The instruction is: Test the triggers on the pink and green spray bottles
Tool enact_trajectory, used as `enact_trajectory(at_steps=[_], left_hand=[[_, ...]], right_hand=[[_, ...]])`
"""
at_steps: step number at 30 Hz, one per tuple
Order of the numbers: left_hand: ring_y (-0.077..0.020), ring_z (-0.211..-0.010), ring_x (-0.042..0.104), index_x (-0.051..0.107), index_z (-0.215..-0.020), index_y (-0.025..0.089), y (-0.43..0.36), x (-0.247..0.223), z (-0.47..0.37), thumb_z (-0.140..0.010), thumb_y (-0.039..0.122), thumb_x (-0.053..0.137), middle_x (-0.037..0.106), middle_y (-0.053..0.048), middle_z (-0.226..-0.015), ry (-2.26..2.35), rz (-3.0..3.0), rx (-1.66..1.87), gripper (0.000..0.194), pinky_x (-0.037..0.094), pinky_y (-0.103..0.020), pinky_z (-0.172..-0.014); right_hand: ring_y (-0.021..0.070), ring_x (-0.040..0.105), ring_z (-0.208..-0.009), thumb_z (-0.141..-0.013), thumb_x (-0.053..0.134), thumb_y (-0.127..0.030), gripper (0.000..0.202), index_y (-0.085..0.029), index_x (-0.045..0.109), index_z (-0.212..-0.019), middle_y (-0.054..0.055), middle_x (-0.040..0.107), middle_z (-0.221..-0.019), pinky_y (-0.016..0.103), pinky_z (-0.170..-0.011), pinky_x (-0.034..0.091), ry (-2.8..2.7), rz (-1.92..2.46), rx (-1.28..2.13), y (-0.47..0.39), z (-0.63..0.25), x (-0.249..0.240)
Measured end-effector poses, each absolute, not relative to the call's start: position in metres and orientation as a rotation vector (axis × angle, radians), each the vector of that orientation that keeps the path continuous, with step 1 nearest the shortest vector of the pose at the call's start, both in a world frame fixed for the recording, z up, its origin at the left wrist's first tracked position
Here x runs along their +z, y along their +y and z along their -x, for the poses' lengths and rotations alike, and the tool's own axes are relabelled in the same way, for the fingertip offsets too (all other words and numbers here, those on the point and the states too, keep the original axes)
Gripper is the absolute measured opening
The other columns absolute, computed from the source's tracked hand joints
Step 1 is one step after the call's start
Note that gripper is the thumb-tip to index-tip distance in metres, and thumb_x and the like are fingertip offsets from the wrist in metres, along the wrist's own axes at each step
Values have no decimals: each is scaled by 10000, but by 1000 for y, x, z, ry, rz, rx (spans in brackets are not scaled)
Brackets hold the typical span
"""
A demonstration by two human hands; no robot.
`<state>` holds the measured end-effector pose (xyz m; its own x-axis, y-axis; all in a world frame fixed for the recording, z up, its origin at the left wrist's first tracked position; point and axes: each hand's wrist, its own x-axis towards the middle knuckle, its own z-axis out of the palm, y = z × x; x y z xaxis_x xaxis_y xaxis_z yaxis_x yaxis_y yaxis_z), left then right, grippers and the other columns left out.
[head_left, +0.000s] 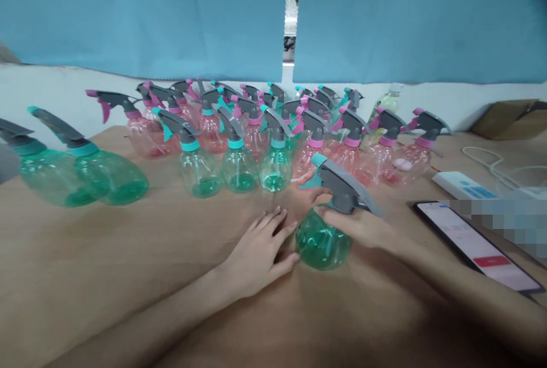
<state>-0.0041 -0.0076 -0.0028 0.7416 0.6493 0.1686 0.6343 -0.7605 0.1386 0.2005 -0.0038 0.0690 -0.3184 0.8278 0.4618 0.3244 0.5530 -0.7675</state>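
Observation:
A green spray bottle [323, 241] with a teal and grey trigger head stands near the middle of the wooden table [179, 294]. My right hand [348, 223] is wrapped round its neck, just below the trigger head. Some green liquid shows inside it. On the bottle's left side, my left hand [260, 248] lies with fingers spread, its thumb and fingertips close to the bottle's wall; I cannot tell whether they touch it. Beyond the hands stands a row of green spray bottles, the nearest being one [276, 168] with a teal collar.
Several pink spray bottles [310, 157] crowd the back of the table. Two green spray bottles [111, 177] lean at far left. On the right lie a phone [478, 245], a white box [464, 185], a white cable [485, 157] and a cardboard box [508, 120].

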Motion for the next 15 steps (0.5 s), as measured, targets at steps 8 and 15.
enact_trajectory(at_steps=[8, 15], left_hand=[[-278, -1337, 257, 389, -1360, 145, -8, 0, 5, -915, 469, 442, 332, -150, -1440, 1052, -2845, 324, 553, 231, -444, -1068], [-264, -1339, 254, 365, -1373, 172, -6, 0, 6, -921, 475, 421, 337, -137, -1439, 1040, -2856, 320, 547, 242, -446, -1060]], right_hand=[[158, 628, -781, -671, 501, -153, 273, -245, 513, -929, 36, 607, -1043, 307, -715, 553, -1794, 896, 800, -2, -200, 66], [174, 617, -730, -709, 499, -193, 137, -241, 575, -812, 26, 647, -915, 330, -637, 538, -1860, 969, 691, -1, -203, 61]])
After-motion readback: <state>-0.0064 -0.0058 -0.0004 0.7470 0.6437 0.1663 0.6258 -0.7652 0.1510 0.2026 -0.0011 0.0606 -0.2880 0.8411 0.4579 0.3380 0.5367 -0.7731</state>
